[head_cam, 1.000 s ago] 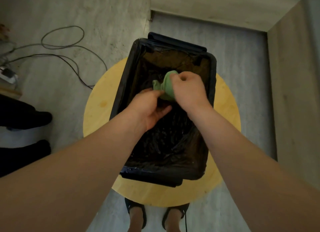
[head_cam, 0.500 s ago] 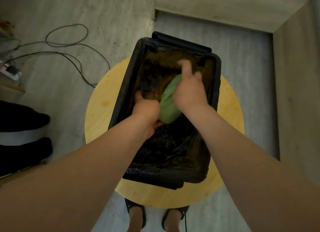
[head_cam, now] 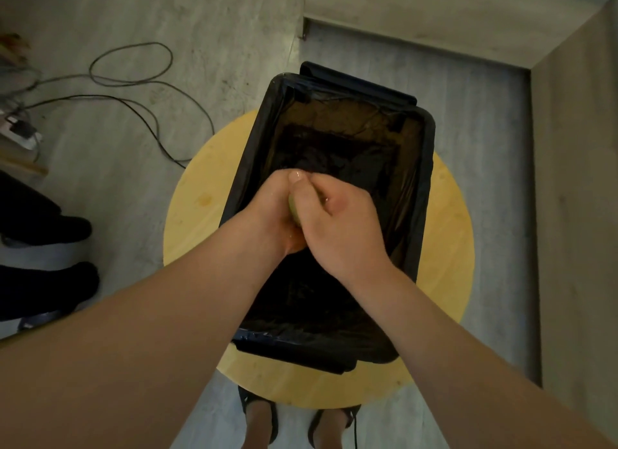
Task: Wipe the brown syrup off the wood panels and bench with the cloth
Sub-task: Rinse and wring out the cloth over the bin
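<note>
Head view looks straight down, and we see both hands clasped together above a black, plastic-lined tub (head_cam: 425, 167), which sits on a round yellow wooden stool top (head_cam: 194, 214). We find the left hand (head_cam: 272, 214) curled around a green cloth (head_cam: 293, 210), with the right hand (head_cam: 337, 229) wrapped over it from the other side, so only a sliver of cloth shows between them. Both hands look wet, and the tub's liner glistens below them. On the grey floor we note black cables (head_cam: 140, 80) at the left, dark shoes (head_cam: 67, 227) by the left edge, and sandalled feet (head_cam: 259, 422) beneath the stool.
</note>
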Tool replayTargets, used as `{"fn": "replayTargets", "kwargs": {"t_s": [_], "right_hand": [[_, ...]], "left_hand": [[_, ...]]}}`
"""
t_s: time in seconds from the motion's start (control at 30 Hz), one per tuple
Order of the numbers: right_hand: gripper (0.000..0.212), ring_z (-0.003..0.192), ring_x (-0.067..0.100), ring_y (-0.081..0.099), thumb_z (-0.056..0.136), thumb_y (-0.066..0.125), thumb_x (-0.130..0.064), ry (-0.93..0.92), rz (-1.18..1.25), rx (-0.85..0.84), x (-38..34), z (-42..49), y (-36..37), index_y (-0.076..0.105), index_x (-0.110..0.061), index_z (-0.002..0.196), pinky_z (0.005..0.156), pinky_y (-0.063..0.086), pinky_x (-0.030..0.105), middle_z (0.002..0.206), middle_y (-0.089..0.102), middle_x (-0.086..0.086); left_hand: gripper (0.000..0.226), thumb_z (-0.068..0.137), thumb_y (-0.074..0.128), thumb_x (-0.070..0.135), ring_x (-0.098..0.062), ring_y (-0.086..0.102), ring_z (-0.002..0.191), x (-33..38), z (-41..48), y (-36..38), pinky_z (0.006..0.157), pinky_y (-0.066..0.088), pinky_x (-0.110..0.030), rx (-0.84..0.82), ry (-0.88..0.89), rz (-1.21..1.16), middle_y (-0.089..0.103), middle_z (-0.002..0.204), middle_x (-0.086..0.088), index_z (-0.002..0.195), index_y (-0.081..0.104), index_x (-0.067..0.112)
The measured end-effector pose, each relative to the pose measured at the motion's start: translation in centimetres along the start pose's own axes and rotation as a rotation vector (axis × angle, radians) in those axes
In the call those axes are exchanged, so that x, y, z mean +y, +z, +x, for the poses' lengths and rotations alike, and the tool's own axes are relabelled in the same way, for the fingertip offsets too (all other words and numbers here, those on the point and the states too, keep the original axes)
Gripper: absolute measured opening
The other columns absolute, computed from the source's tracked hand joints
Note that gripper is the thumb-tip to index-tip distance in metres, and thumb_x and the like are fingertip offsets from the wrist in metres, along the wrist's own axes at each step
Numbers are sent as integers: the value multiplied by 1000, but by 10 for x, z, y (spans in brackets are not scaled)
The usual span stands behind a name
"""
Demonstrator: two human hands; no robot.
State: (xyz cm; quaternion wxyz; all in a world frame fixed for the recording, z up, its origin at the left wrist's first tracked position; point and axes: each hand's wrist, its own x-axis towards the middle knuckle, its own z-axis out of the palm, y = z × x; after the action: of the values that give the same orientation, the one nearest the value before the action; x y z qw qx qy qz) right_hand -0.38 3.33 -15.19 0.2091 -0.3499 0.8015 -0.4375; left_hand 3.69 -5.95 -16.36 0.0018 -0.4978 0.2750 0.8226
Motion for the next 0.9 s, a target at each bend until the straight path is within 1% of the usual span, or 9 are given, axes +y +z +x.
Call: {"fn": "replayTargets", "kwargs": {"t_s": [0.07, 0.17, 0.27, 0.37, 0.5, 0.57, 0.67, 0.8, 0.9], "right_hand": [[44, 60, 12, 58, 105, 45, -39, -52, -21, 59, 0, 2, 3, 53, -27, 63, 59, 46, 37, 60, 56, -7], [45, 62, 22, 60, 102, 38, -43, -65, -163, 97, 10, 12, 12, 47, -29, 60, 60, 50, 43, 62, 58, -1], [48, 69, 33, 65, 104, 36, -43, -78, -392, 87, 25, 28, 15, 62, -20, 71, 61, 52, 41, 73, 66, 8], [50, 94, 39, 69, 110, 33, -41, 215, -550, 82, 44, 57, 6, 72, -12, 100, 70, 43, 38, 100, 73, 16], [60, 115, 44, 57, 110, 26, -51, 551, -428, 155, 50, 64, 13, 57, -3, 130, 89, 45, 44, 135, 49, 22], [58, 125, 46, 51, 109, 25, -53, 589, -356, -1, 43, 50, 30, 45, -9, 141, 101, 42, 48, 143, 43, 24], [47, 113, 43, 61, 110, 28, -50, 502, -294, -197, 28, 26, 36, 47, -12, 131, 86, 45, 44, 125, 61, 24], [44, 81, 23, 66, 108, 35, -53, 229, -184, -40, 0, 0, 21, 57, -16, 99, 70, 53, 38, 87, 67, 4], [42, 65, 13, 62, 108, 42, -44, 121, -64, 63, -9, -6, 12, 58, -17, 79, 62, 51, 37, 68, 61, -3]], "left_hand": [[47, 105, 37, 11, -18, 58, 39, 0, 0, 0, 41, 47, -17, -13, 28, 32, 53, 47, -6, 61, 53, 7], [49, 107, 37, 13, -21, 66, 46, -4, 1, -1, 44, 53, -22, -37, 19, -56, 62, 55, -10, 66, 62, 4], [30, 104, 44, 11, -27, 76, 77, -6, 5, -1, 65, 63, -35, 12, 51, -174, 75, 88, -18, 95, 71, 2], [33, 103, 39, 1, -29, 72, 104, -11, 4, -4, 85, 62, -43, 63, 98, -127, 73, 116, -18, 116, 70, 2], [23, 104, 44, 8, -30, 67, 109, -17, -4, -7, 87, 60, -48, 169, 95, 10, 71, 113, -13, 107, 67, 13], [26, 106, 44, 22, -32, 68, 106, -13, -2, -6, 86, 58, -48, 172, 13, 8, 73, 110, -14, 108, 69, 15], [40, 107, 44, 38, -29, 70, 98, -6, 1, -6, 78, 55, -39, 146, -103, -54, 77, 100, -13, 102, 75, 13], [62, 106, 42, 21, -18, 64, 46, -1, 0, -10, 49, 51, -23, 99, -21, 73, 61, 53, -6, 50, 65, 11], [59, 104, 41, 8, -17, 58, 36, 1, -6, -8, 38, 45, -17, 52, 32, 118, 55, 47, -6, 48, 59, 8]]}}
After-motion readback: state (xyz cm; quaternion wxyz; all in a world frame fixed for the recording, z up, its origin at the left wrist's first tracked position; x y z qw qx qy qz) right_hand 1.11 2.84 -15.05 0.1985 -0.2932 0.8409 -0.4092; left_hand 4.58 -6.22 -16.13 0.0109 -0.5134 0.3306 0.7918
